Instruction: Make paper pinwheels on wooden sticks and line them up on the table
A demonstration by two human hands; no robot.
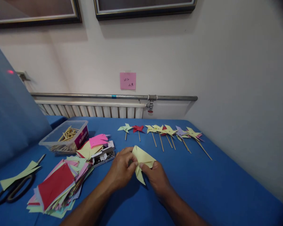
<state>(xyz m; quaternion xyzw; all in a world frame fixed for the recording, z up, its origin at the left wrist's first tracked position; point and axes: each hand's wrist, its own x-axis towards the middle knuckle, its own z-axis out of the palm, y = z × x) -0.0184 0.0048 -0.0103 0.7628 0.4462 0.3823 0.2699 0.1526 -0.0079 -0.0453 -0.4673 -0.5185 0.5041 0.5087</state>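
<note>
On the blue table [193,191], scissors [14,187] lie far left under pale green paper; then comes a stack of coloured paper [56,185], with a clear tub [46,143] of sticks behind it towards the back left corner, its purple label's print too small to read. Beside these sits a small white box of dark pins [110,155]. Centrally, the left hand [124,163] and right hand [157,177] both pinch a pale yellow paper pinwheel [146,157]. A pink wall note [127,81] reads "252" above handwritten characters. Finished pinwheels [168,130] line the back edge rightward.
</note>
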